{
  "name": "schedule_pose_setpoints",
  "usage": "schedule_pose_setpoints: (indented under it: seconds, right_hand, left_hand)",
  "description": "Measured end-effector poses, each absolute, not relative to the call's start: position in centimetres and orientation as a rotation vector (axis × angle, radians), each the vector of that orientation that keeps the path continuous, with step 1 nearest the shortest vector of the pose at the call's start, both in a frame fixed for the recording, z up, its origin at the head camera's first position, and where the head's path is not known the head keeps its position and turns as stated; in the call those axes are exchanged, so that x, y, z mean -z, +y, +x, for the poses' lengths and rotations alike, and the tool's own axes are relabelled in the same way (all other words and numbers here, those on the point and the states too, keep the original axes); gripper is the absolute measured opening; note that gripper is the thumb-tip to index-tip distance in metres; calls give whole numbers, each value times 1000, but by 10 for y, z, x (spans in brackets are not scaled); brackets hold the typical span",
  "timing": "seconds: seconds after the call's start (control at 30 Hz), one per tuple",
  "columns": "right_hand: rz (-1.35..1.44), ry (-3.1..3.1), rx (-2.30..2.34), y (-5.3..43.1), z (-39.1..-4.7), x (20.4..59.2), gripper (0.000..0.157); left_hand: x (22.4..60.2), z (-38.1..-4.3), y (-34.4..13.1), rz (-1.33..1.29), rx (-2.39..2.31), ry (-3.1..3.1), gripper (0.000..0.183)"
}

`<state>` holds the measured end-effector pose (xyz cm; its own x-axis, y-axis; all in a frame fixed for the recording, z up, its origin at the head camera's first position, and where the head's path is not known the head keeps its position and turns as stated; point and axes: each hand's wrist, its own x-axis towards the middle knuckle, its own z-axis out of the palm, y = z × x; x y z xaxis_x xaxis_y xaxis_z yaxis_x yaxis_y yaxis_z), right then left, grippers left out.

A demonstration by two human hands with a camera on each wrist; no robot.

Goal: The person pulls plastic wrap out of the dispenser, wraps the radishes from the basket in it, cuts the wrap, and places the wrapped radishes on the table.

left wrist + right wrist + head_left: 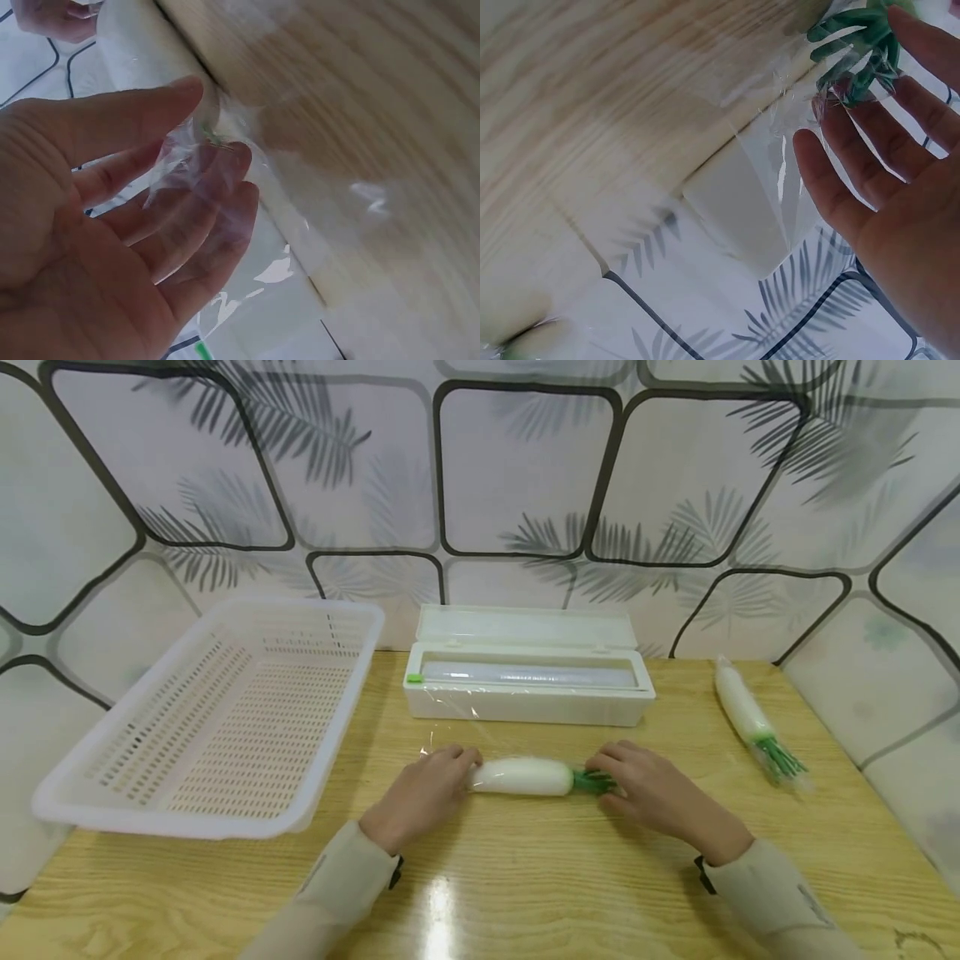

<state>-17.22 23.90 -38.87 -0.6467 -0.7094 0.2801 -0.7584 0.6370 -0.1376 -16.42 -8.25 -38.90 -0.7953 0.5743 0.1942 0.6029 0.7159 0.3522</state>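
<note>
A white radish [521, 777] with green stems [592, 781] lies crosswise on the table, in clear cling film. My left hand [427, 793] touches its root end; in the left wrist view, film drapes over the loosely bent fingers [214, 217], and the thumb lies by the tip. At the stem end is my right hand [660, 789], its fairly straight fingers touching the wrapped stems [862, 60] in the right wrist view. Behind the radish, a white cling film box [528, 708] stands with its lid up and a film roll [525, 674] inside. Film stretches from the box toward the radish.
A white perforated plastic basket [300, 802] stands on the left of the wooden table [517, 885]. Another radish [742, 702], in clear film, lies at the far right. Patterned wall covering [525, 468] rises behind the table and along its sides.
</note>
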Motion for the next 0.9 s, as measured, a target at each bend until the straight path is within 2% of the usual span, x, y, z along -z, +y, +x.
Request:
schedule_pose_setpoints:
  seconds: [0.47,0.73,0.9]
  right_hand:
    - [1238,-2622,-424,238,-183,395,35]
    - [1222,-2673,-590,242,-192,390,34]
    - [1179,-2746,-772,245,-202,388,27]
  left_hand:
    - [392,-179,-88,-942,753,-2908,23]
    - [386,-192,-86,-788,883,-3032,29]
    - [387,-201,-86,-726,937,-3031,30]
